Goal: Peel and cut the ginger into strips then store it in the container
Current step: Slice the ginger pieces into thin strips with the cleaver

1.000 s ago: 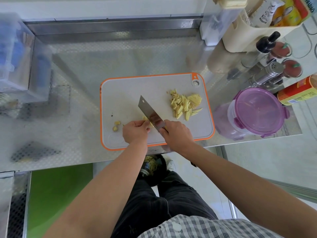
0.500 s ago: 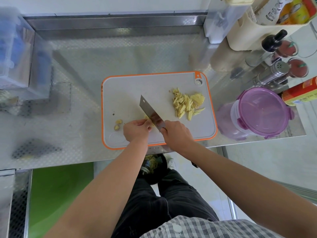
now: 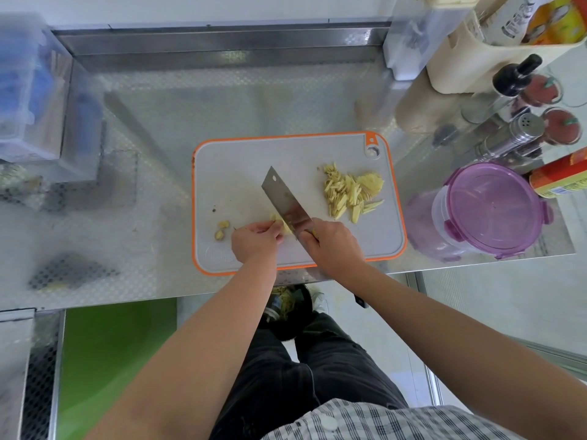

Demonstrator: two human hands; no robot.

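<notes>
On a grey cutting board (image 3: 247, 160) with an orange rim, my left hand (image 3: 255, 241) holds down a small piece of ginger (image 3: 283, 224) with curled fingers. My right hand (image 3: 332, 246) grips the handle of a cleaver (image 3: 284, 200), whose blade rests against the ginger beside my left fingertips. A pile of cut ginger strips (image 3: 347, 192) lies on the board's right side. Two small ginger scraps (image 3: 221, 229) sit at the board's left. A round clear container with a purple lid (image 3: 489, 209) stands shut to the right of the board.
The board lies on a steel counter (image 3: 152, 128) near its front edge. Spice shakers (image 3: 521, 130), a dark-capped bottle (image 3: 516, 76), a red can (image 3: 562, 176) and a cream holder (image 3: 482, 63) crowd the back right. Blurred clear boxes (image 3: 35, 100) stand at the left.
The hands and cleaver stay at the same spot on the board, the blade working on the ginger piece. The strip pile has not visibly moved.
</notes>
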